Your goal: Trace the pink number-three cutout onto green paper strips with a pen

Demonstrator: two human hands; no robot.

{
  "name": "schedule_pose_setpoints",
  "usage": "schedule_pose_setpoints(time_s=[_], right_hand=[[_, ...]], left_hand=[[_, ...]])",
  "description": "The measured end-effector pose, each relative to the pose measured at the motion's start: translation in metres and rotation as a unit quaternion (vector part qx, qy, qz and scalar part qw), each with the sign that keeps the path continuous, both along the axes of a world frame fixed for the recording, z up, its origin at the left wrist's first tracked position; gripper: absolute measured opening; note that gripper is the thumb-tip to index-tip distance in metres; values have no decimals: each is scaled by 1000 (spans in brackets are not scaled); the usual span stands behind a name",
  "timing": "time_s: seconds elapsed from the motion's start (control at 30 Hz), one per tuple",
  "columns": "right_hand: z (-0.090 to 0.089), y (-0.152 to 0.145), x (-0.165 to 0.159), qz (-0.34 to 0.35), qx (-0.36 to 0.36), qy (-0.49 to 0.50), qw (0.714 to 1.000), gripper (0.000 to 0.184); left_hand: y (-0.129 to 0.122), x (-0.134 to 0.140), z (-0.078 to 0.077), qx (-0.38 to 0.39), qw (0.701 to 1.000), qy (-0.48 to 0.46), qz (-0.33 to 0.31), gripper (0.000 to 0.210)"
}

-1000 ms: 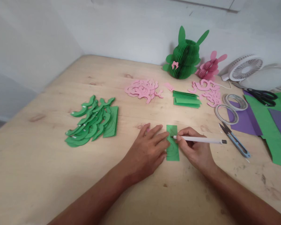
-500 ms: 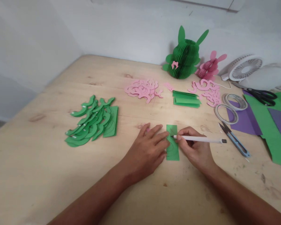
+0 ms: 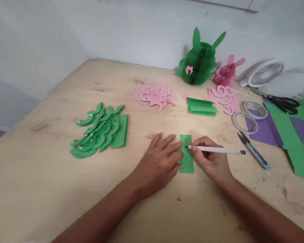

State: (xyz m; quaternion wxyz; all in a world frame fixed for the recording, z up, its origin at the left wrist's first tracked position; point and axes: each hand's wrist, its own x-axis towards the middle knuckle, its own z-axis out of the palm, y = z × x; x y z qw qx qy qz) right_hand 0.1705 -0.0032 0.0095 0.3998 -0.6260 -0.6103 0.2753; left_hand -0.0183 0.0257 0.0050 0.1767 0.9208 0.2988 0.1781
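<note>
A small green paper strip with curved pencil-like lines lies upright in front of me on the table. My left hand rests flat with fingers spread, its fingertips pressing the strip's left edge. In my right hand a white pen is gripped, its dark tip touching the strip's upper middle. A bit of something pink peeks out between the left thumb and forefinger, mostly hidden. Left of that hand lies a pile of green scalloped paper cutouts beside a green paper rectangle.
Pink paper cutouts and folded green strips lie beyond my hands. Behind them stand a green paper rabbit and a pink one. To the right are tape rolls, thread snips, black scissors and a white fan.
</note>
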Motion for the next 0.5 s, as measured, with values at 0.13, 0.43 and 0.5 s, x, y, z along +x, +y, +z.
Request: schedule_pose_setpoints(time_s=[0.13,0.43,0.5], right_hand=[[-2,0,1,0,-5,3,1000,9],[-1,-1,1,-9,-5,7,1000,9],[-1,-1,1,-10,-5,9,1000,9]], left_hand=[[0,0,-1,-3,1000,0,0,23],[0,0,-2,-2,1000,-1,0,23],[0,0,-2,-3,1000,0,0,23]])
